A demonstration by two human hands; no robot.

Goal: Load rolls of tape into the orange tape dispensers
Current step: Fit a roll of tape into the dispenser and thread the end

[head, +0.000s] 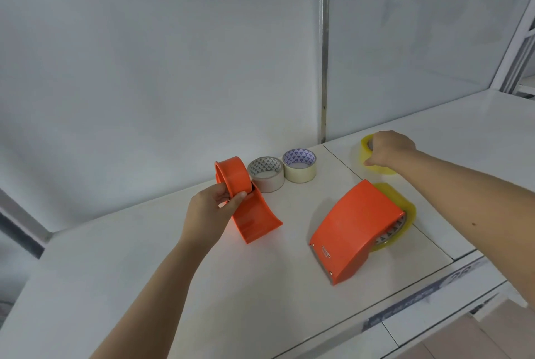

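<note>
Left hand point(212, 208) holds an orange dispenser point(244, 199) mid-frame, lifted off the white table point(144, 257). Fingers point(238, 196) wrapped around its round hub end, thumb on the near side, clamped on it. Its long axis runs from the hub at upper left down to the flared tail at lower right, tail toward the camera; the hub looks empty, no roll visible in it. Second orange dispenser point(354, 229) lies on the table right of centre, long axis diagonal: blade end with the printed label points to the lower left of the frame, rounded back to the upper right. It's loaded: a clear yellowish tape roll point(401, 214) sits inside, sticking out along the right edge, patterned core partly visible. Right hand point(388, 148) is at upper right of the table, fingers curled down over a loose yellow tape roll point(365, 147) lying flat; fingertips on its rim and top, roll mostly covered by the hand, can't tell if it's off the surface. Behind the held dispenser, near the wall, two more rolls stand flat side by side, touching or nearly so: a white roll point(267, 177) with a grey triangle-print core, just beside the dispenser hub, and a cream roll point(299, 167) with a purple triangle-print core to its right.
</note>
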